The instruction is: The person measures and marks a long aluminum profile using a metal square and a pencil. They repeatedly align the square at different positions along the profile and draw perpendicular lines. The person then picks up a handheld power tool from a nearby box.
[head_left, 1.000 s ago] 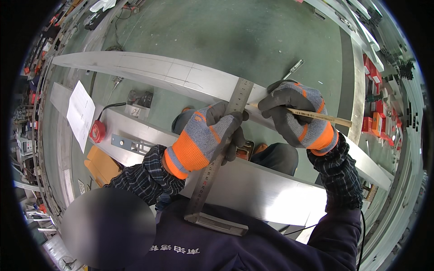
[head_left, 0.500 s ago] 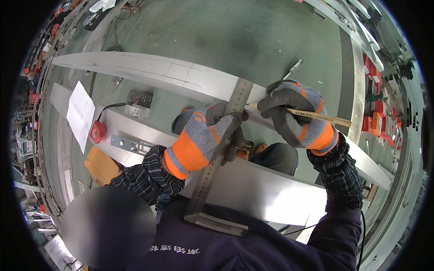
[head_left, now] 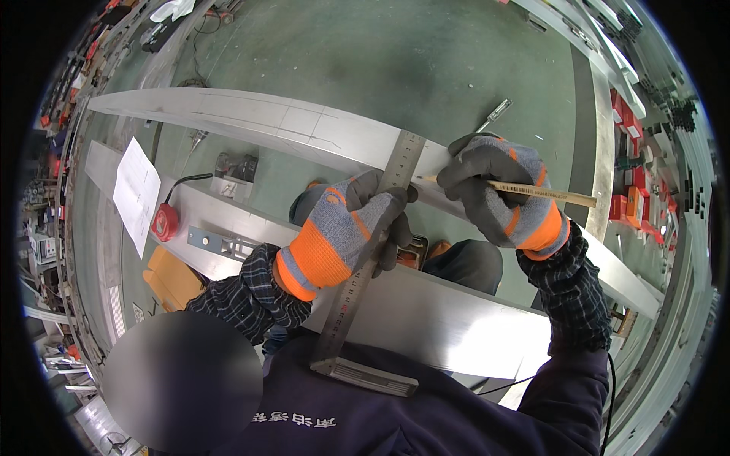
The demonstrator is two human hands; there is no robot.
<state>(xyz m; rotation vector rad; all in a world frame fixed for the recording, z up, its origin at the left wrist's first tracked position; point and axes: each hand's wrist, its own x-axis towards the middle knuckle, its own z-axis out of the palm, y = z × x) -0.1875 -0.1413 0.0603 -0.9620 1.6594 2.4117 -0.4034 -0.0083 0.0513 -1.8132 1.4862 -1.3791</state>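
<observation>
My left hand (head_left: pixel 334 232), in a grey and orange work glove, is closed around the steel blade of a try square (head_left: pixel 342 315). The blade's far end lies across the upper face of a long silvery metal beam (head_left: pixel 304 125). The square's thick stock is at the near end, close to my torso. My gloved right hand (head_left: pixel 494 190) grips a wooden pencil (head_left: pixel 553 195). The pencil's tip points left, near the beam's edge beside the blade; whether it touches is too small to tell. Thin lines mark the beam further left.
Parallel and nearer runs a second metal beam (head_left: pixel 449 311). At its left are a white paper sheet (head_left: pixel 137 194), a red round tool (head_left: pixel 164 223) with a black strip, and a metal lock plate (head_left: pixel 217 242). A screwdriver (head_left: pixel 496 114) lies beyond the far beam. Red boxes (head_left: pixel 635 194) stand right.
The pencil and my right hand have shifted very slightly to the right. My left hand and the try square stay where they were.
</observation>
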